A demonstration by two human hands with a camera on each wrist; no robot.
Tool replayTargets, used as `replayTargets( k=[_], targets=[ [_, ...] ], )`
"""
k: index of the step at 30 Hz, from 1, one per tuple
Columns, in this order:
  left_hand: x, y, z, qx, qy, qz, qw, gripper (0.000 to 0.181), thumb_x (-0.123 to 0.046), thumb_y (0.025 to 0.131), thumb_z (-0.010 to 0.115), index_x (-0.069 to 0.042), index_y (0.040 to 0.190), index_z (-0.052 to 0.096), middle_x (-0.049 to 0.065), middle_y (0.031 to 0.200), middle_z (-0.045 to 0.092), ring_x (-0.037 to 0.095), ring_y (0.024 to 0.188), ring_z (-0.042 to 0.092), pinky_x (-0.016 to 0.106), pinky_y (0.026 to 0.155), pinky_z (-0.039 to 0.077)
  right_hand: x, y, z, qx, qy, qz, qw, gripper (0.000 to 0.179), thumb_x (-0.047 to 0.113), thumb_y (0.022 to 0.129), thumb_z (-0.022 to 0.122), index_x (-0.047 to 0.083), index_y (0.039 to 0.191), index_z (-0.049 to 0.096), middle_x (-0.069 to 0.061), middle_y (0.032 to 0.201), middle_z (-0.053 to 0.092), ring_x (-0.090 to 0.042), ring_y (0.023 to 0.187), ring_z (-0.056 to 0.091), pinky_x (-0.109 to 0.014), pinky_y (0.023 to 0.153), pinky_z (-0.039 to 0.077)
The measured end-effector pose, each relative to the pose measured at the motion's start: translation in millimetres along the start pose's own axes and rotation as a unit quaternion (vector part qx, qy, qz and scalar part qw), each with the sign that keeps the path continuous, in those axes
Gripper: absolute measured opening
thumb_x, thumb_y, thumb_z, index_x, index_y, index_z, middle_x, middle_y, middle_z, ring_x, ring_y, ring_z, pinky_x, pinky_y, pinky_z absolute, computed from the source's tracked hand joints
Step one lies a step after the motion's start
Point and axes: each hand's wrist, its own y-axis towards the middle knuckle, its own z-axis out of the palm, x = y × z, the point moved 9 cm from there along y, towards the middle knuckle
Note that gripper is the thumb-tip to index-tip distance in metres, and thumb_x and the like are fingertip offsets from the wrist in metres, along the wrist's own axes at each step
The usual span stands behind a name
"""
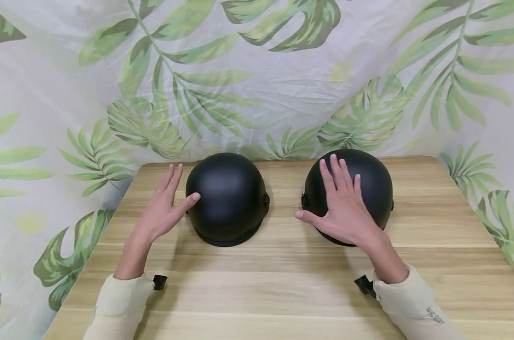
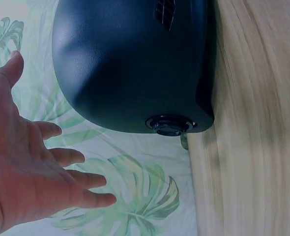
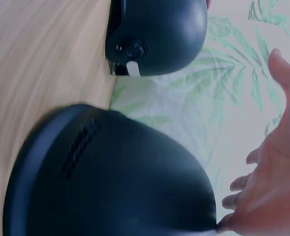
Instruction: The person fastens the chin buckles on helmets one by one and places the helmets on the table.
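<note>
Two black helmets rest dome up, side by side on a wood-grain table. Beside the left helmet point(image 1: 227, 198), my left hand point(image 1: 165, 208) hovers with fingers spread and thumb overlapping the dome's edge in the head view. A gap separates that hand point(image 2: 32, 152) from the shell point(image 2: 120, 64) in the left wrist view. Over the right helmet point(image 1: 373, 189) my right hand point(image 1: 346, 208) is held with straight, spread fingers. In the right wrist view this hand point(image 3: 273, 182) is close to the dark dome point(image 3: 135, 182), its little finger overlapping the dome's edge. Neither hand grips anything.
The wooden tabletop point(image 1: 257, 293) runs back to a white cloth point(image 1: 282, 80) printed with green leaves, which also hangs at both sides. Round black fittings point(image 1: 266, 200) sit on the helmets' sides. Small black pieces point(image 1: 159, 282) stick out at both cuffs.
</note>
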Motion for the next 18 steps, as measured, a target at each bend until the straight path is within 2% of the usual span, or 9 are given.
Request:
replayTargets(
  k=[6,18],
  targets=[
    [-2.0,5.2,3.7,0.013,-0.027,0.007,0.9995,0.089,-0.055,0.107,0.056,-0.030,0.172,0.001,0.005,0.181,-0.003,0.049,0.165,0.008,0.080,0.121,0.018,13.0,7.1,12.2,0.000,0.027,-0.014,0.9995,0.123,0.073,0.091,0.069,0.017,0.172,-0.006,-0.006,0.179,-0.017,-0.036,0.167,-0.013,-0.069,0.131,-0.002],
    [-3.2,6.8,4.1,0.010,-0.044,0.015,0.9989,0.087,-0.052,0.107,0.057,-0.029,0.172,0.005,0.008,0.181,0.002,0.045,0.166,0.009,0.077,0.123,0.018,34.0,18.6,33.9,0.010,0.056,-0.037,0.9977,0.121,0.068,0.091,0.072,0.019,0.172,-0.003,-0.004,0.180,-0.013,-0.030,0.168,-0.012,-0.065,0.133,0.000]
  ],
)
